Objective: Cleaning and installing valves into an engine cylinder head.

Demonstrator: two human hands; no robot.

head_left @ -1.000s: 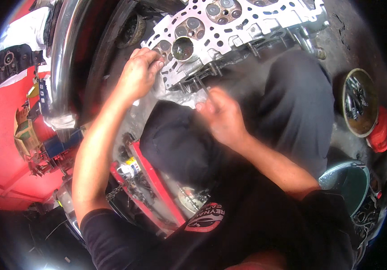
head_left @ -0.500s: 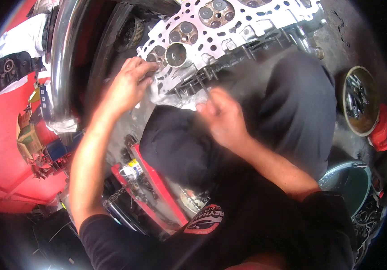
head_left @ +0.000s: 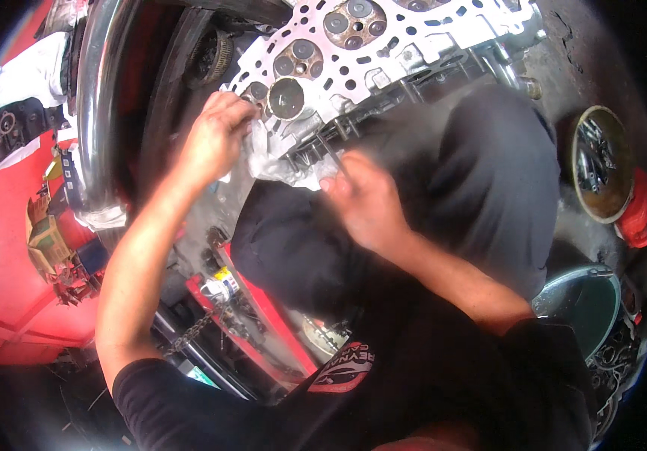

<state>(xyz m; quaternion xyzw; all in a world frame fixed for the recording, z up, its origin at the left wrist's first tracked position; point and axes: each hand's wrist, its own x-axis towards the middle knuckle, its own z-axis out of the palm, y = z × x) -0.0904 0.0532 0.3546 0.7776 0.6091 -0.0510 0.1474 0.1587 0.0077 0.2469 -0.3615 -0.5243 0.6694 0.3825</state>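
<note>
A silvery cylinder head point(head_left: 361, 64) lies tilted across the top of the view, its combustion chambers and valves facing up. My left hand point(head_left: 222, 135) is at its left end, fingers bent together beside the leftmost chamber; whatever they may grip is hidden. Close to those fingertips a small round tin point(head_left: 286, 98) with dark contents rests on the head's face. My right hand point(head_left: 367, 197) closes round a thin grey rod point(head_left: 334, 153) at the head's lower edge, by the studs. A crumpled whitish cloth or plastic point(head_left: 267, 154) lies under that corner.
To the right stand a round pan point(head_left: 625, 177) of metal parts, a red cloth point(head_left: 635, 214) and a green-grey bucket point(head_left: 579, 312). A red metal frame point(head_left: 271, 316) is below my knee. Curved shiny metal point(head_left: 109, 105) and boxes point(head_left: 46, 237) are at left.
My left hand and forearm have shifted slightly left, fingers more bunched. The right hand with the rod has moved slightly left and down. The view has tilted a little.
</note>
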